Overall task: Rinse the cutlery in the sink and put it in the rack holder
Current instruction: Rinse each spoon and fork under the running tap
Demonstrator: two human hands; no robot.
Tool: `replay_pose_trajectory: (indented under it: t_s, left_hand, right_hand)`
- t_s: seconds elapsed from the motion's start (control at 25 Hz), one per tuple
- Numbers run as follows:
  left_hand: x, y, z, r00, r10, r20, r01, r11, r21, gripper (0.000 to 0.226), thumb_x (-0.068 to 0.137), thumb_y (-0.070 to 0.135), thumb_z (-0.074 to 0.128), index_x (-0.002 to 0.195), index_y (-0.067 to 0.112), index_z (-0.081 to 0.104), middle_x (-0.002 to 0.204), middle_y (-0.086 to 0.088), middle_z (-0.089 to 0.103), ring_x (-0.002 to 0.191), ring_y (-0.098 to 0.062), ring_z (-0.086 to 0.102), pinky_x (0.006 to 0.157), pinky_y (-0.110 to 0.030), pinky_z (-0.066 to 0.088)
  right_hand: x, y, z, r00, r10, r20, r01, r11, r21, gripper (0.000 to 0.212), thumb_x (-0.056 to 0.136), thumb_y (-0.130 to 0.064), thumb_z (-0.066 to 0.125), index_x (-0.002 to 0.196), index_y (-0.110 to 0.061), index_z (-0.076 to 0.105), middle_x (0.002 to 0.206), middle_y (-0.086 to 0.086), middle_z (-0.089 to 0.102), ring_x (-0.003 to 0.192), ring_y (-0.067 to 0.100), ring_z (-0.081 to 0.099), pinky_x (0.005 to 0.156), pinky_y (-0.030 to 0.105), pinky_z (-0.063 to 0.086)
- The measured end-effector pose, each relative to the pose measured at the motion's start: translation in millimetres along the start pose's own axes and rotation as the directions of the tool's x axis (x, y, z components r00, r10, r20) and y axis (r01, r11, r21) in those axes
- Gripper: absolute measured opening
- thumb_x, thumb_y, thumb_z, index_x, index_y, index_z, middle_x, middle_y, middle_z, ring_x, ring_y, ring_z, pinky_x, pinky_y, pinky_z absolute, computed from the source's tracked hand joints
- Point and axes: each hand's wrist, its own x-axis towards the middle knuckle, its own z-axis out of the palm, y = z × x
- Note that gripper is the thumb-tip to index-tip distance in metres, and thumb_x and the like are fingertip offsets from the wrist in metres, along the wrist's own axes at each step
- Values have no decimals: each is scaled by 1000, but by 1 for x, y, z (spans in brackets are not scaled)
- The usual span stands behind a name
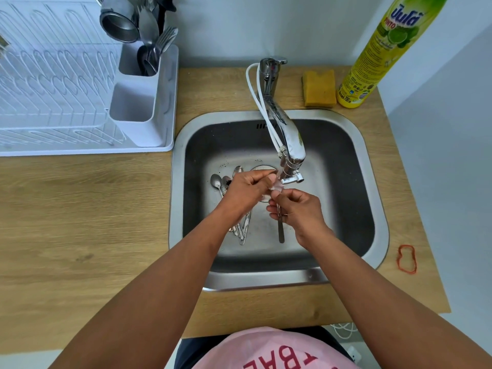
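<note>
Both hands are over the steel sink (346, 182), under the tap's spout (291, 166), where water runs. My right hand (298, 211) grips a piece of cutlery (281, 233) by its stem; the handle hangs down below the fist. My left hand (247, 190) pinches the upper end of that same piece in the water stream; that end is hidden by fingers and splash. Several dirty spoons (221, 183) lie on the sink floor under my left wrist. The white holder (138, 75) on the rack holds clean forks and spoons in its far compartment; the near compartment is bare.
A white dish rack (53, 97) sits on the wooden counter at left, with a steel cup (119, 25) above the holder. A yellow sponge (319, 89) and a dish soap bottle (378, 54) stand behind the sink. A red rubber band (406, 259) lies at right.
</note>
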Motion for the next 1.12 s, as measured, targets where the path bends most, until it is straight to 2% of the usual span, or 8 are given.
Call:
replay_pose_trajectory:
  t_s: [0.2,0.4,0.56,0.72,0.84,0.92,1.0,1.12]
  left_hand:
    - [-1,-39,-12,933,-127,-337,199,962,189,16,96,16,66,97,16,82,84,1,82,77,-22,78,62,-28,61]
    - [4,-71,-10,892,-141,-430,425,586,689,22,87,33,68,81,13,73,81,-6,72,79,-32,68,67,-35,55]
    - [15,-74,2,902,-153,-404,429,426,797,16,87,27,70,91,11,69,92,-13,71,87,-36,70,64,-32,46]
    - [19,-69,-4,885,-278,-374,465,579,669,12,83,13,67,78,4,74,74,-11,76,66,-27,73,61,-30,58]
    - [14,-61,-4,860,-381,-341,496,782,378,15,87,11,77,77,4,68,63,-13,72,35,-14,63,39,-22,50]
    - [9,-56,-3,863,-420,-280,474,866,160,16,87,9,80,84,4,65,65,-13,68,35,-10,61,34,-20,45]
    - [6,-51,-1,865,-457,-207,468,884,3,16,86,11,81,91,4,67,70,-10,68,41,-8,62,35,-19,44]
    - [0,-46,2,865,-488,-115,482,873,-72,12,87,14,80,94,8,72,76,-7,71,45,-7,59,38,-18,41]
  right_hand:
    - [19,21,-15,993,-61,-103,14,915,-403,18,94,-20,69,81,-13,77,84,14,79,84,30,76,75,44,64]
    - [47,33,-29,966,-110,-234,-62,781,-621,11,85,-24,76,75,-19,77,75,-2,75,83,23,72,69,24,50]
    - [65,42,-47,937,-38,-348,-188,786,-589,16,81,-26,81,68,-20,76,83,4,79,85,27,74,83,34,60]
    - [76,40,-60,927,-52,-372,-228,708,-668,16,79,-29,84,73,-15,79,91,9,80,83,25,71,74,22,49]
    - [73,36,-60,929,-87,-360,-226,635,-739,16,81,-30,81,75,-17,74,91,9,79,74,23,62,69,23,45]
    - [65,31,-54,924,-216,-316,-129,601,-788,14,85,-30,75,84,-16,75,92,8,78,77,26,64,68,28,50]
    - [52,25,-39,925,-295,-241,24,678,-735,17,87,-32,70,90,-16,78,90,7,79,82,28,70,75,35,56]
    - [34,17,-4,994,-63,-85,26,923,-384,15,86,-33,71,82,-20,77,78,0,79,74,20,74,74,40,60]
